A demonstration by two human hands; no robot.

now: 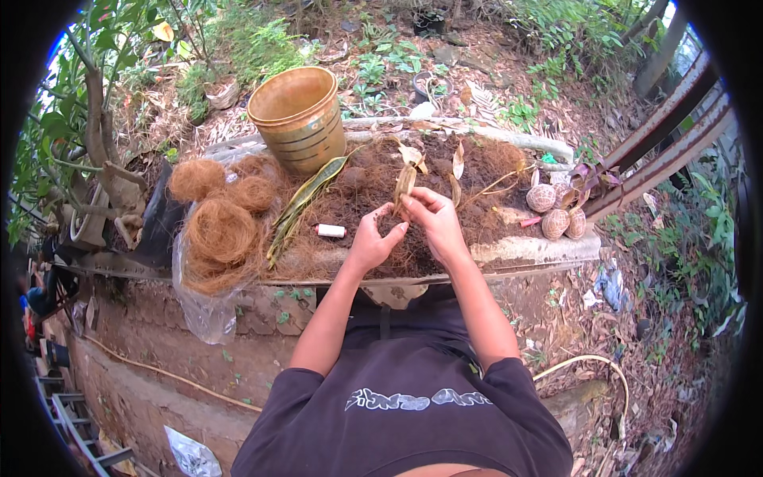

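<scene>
Over the soil bed, my right hand [436,222] pinches a dry, brown, withered plant piece [404,186] between thumb and fingers. My left hand [376,242] is close beside it, fingers curled at the lower end of the same piece; the exact contact there is partly hidden. Dark loose soil [367,191] mixed with brown fibre lies under both hands. Left of my left hand are a small white tube with a red end [331,230] and long green-and-yellow striped leaves [306,199]. Other dry curled leaves [458,161] stick up just beyond my right hand.
A tan ribbed plastic pot [306,131] stands at the back left. Coir fibre balls [221,230] sit on clear plastic [208,310] at left. Several round, crackle-patterned brown objects [555,224] lie at right, near rusty metal bars [660,167]. A stone ledge [532,251] edges the bed.
</scene>
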